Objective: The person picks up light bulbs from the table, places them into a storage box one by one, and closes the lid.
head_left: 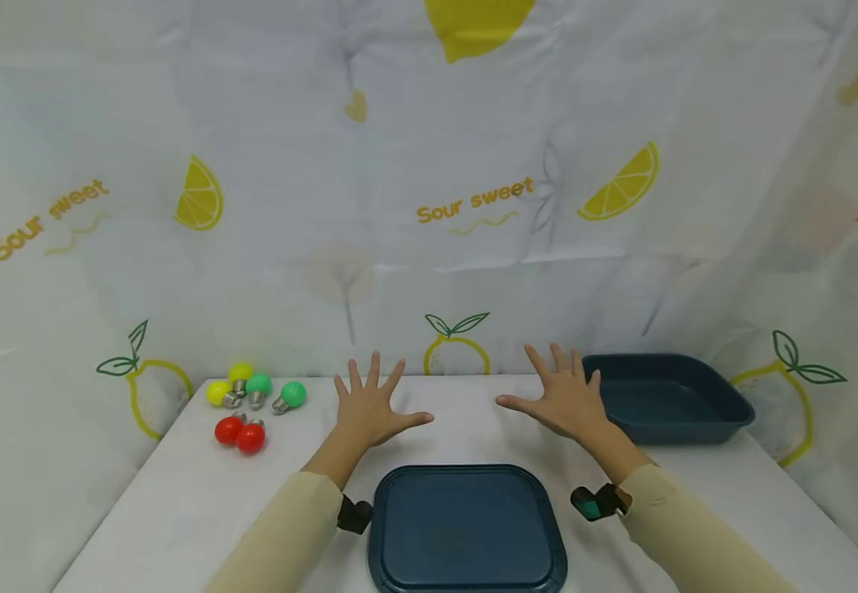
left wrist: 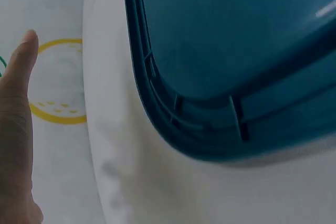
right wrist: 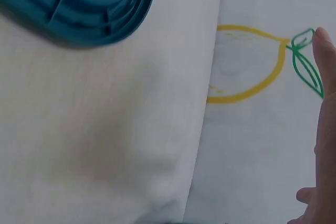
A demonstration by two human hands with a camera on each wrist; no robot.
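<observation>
Both hands hover over the white table with fingers spread and nothing held. In the head view, my left hand (head_left: 370,413) is left of centre; its thumb (left wrist: 18,77) shows at the left edge of the left wrist view. My right hand (head_left: 566,402) is right of centre, near the left end of a deep dark-blue tub (head_left: 696,433). Between the forearms lies a flat dark-blue lid (head_left: 466,527), its ribbed rim (left wrist: 173,129) visible in the left wrist view. Small bulbs lie at the back left: yellow (head_left: 217,393), green (head_left: 293,394) and red (head_left: 251,439).
The white table (head_left: 177,511) backs onto a pale curtain (head_left: 273,206) printed with lemons and lettering. The tub stands near the table's back right corner. A dark wrist device (head_left: 355,515) sits by the left cuff, another (head_left: 598,501) by the right.
</observation>
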